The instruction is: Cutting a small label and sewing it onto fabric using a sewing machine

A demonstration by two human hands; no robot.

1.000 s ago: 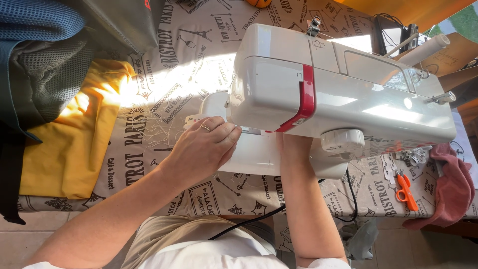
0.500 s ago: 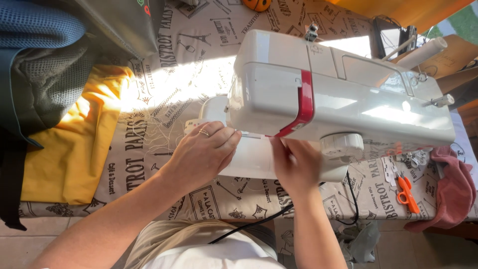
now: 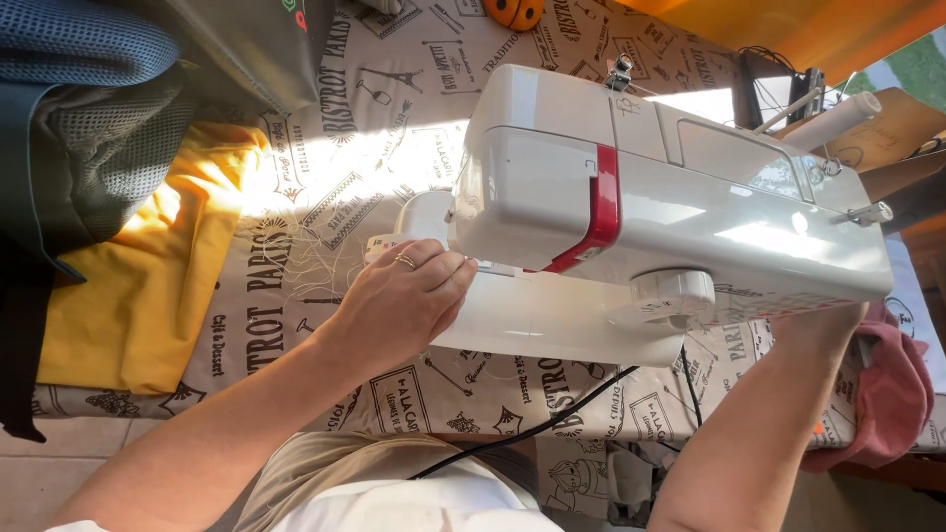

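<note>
A white sewing machine [image 3: 690, 207] with a red stripe stands on a table under a printed beige tablecloth [image 3: 325, 197]. My left hand [image 3: 399, 300], a ring on one finger, rests on the machine bed at the needle end. Its fingers are curled together and the tips reach under the machine head, where they are hidden. Loose pale threads [image 3: 325, 266] lie on the cloth beside it. My right forearm [image 3: 778, 404] rises to the machine's right end, by the round dial [image 3: 670, 291]. The right hand itself is hidden behind the machine body.
Yellow fabric [image 3: 148, 286] lies at the left under grey and blue garments [image 3: 89, 128]. A black cable [image 3: 552, 419] runs off the table's front edge. A pink cloth [image 3: 892, 394] sits at the right, a white thread cone [image 3: 833, 118] behind the machine.
My right hand left the front of the machine bed and swung right, out of sight behind the machine's right end. My left hand stayed at the needle end.
</note>
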